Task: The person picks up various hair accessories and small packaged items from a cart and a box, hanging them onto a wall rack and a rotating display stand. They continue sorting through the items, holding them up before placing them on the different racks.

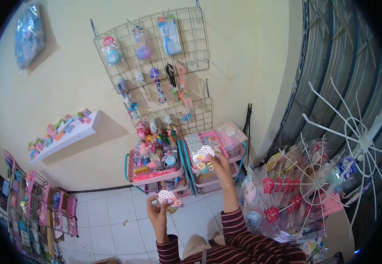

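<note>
My left hand [157,214], low in the middle, pinches a small pack by its white polka-dot header card [165,196]. Small round coloured pieces [173,205] hang below the card; their exact kind is too small to tell. Higher and to the right, my right hand [221,167] grips a similar pack by its polka-dot card [206,151], with round yellow and brown pieces [205,166] under it. This second pack is in front of a pink tiered cart [236,157] with packaged goods. Beside it, another pink cart [158,177] holds toys and trinkets.
Above hangs a wire grid [149,26] with packaged accessories. On the left are a white wall shelf [67,140] with small boxes and a rack [45,202] of goods. At right, a white spoked display stand [365,145] juts out near many bagged items [283,189]. Below is a tiled floor [107,220].
</note>
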A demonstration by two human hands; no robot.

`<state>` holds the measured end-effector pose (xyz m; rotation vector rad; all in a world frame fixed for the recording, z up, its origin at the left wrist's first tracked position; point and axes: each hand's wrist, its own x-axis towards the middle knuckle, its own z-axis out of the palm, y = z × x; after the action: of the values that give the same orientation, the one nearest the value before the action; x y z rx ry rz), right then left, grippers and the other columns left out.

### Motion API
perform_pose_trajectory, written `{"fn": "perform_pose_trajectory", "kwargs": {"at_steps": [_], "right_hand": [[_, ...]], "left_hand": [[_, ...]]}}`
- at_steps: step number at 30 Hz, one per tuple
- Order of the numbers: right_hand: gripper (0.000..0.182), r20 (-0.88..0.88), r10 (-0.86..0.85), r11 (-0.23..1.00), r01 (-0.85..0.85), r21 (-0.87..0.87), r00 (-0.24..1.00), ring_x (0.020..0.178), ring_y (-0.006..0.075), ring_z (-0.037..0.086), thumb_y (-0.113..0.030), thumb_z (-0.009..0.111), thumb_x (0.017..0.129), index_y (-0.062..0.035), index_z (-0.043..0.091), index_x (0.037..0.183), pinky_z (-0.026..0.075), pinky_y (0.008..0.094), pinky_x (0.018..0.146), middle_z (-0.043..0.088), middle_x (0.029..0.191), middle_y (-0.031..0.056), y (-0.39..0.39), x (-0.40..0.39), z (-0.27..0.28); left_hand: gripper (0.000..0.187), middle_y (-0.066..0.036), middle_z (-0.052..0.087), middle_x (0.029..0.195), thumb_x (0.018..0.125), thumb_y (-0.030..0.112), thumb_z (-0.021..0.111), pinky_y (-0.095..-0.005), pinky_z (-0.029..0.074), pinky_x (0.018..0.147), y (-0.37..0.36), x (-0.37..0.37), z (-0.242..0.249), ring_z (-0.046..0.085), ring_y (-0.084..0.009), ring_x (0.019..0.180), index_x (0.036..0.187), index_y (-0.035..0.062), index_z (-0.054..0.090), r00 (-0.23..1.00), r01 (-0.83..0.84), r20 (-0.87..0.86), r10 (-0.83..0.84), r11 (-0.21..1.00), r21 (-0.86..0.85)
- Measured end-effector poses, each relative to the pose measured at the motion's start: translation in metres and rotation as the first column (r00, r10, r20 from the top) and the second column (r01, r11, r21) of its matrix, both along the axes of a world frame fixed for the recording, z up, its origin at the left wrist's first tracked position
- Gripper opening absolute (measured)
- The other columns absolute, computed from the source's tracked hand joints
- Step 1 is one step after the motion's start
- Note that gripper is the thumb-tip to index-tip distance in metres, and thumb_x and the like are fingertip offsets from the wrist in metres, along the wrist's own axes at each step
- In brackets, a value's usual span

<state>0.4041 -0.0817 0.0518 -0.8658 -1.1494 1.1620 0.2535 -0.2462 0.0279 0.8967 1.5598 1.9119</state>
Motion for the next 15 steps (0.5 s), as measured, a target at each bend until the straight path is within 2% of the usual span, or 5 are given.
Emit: {"fn": "perform_pose_trajectory", "kwargs": {"at_steps": [3,6,8,14,15], "right_hand": [[0.021,0.01,0.146,0.987,-0.145,-0.063,0.989,0.061,0.0026,0.041,-0.018,0.057,0.075,-0.0003,0.055,0.085,0.032,0.0179,0.053,0.051,0.07,-0.0032,0.037,-0.013,-0.037],[0.02,0.089,0.109,0.989,-0.099,-0.111,0.99,0.057,0.0022,0.038,-0.018,0.057,0.075,-0.0004,0.055,0.082,0.03,0.0179,0.049,0.049,0.065,-0.0046,0.07,-0.026,-0.067],[0.019,0.01,0.053,0.996,-0.052,-0.074,0.999,0.053,0.0018,0.035,-0.019,0.058,0.074,-0.0008,0.055,0.078,0.027,0.0183,0.046,0.045,0.06,-0.0057,0.089,-0.038,-0.072],[0.016,0.027,-0.012,0.988,0.016,-0.153,1.0,0.057,0.0019,0.04,-0.017,0.056,0.076,-0.0019,0.056,0.08,0.031,0.0175,0.049,0.048,0.064,-0.0054,0.165,-0.048,-0.106],[0.018,0.164,-0.063,0.982,0.09,-0.165,0.985,0.056,0.0023,0.042,-0.018,0.056,0.076,-0.0013,0.056,0.079,0.032,0.0177,0.049,0.05,0.064,-0.0041,0.173,-0.047,-0.104]], "left_hand": [[0.024,-0.005,0.053,0.074,0.075,0.003,0.056,-0.0166,0.04,0.052,0.018,-0.014,-0.005,0.052,-0.0081,0.062,0.093,0.0024,0.041,0.999,-0.036,0.026,0.036,0.999,-0.01],[0.023,-0.006,0.052,0.075,0.075,0.003,0.056,-0.0165,0.04,0.052,0.043,-0.039,-0.016,0.052,-0.0082,0.063,0.093,0.0026,0.041,0.999,-0.038,0.006,0.038,0.999,-0.024],[0.023,-0.005,0.051,0.076,0.074,0.003,0.056,-0.0173,0.041,0.053,0.072,-0.054,-0.029,0.052,-0.0082,0.066,0.092,0.0025,0.042,0.999,-0.039,0.029,0.038,0.999,0.029],[0.023,-0.005,0.049,0.076,0.074,0.004,0.056,-0.0193,0.045,0.056,0.182,-0.085,-0.041,0.051,-0.0089,0.07,0.092,0.0017,0.042,0.982,0.176,-0.045,-0.181,0.979,-0.099],[0.023,-0.005,0.05,0.076,0.073,0.005,0.057,-0.0195,0.045,0.053,0.203,-0.095,-0.055,0.052,-0.0093,0.068,0.092,0.0011,0.044,0.965,0.261,0.014,-0.26,0.964,-0.058]]}}
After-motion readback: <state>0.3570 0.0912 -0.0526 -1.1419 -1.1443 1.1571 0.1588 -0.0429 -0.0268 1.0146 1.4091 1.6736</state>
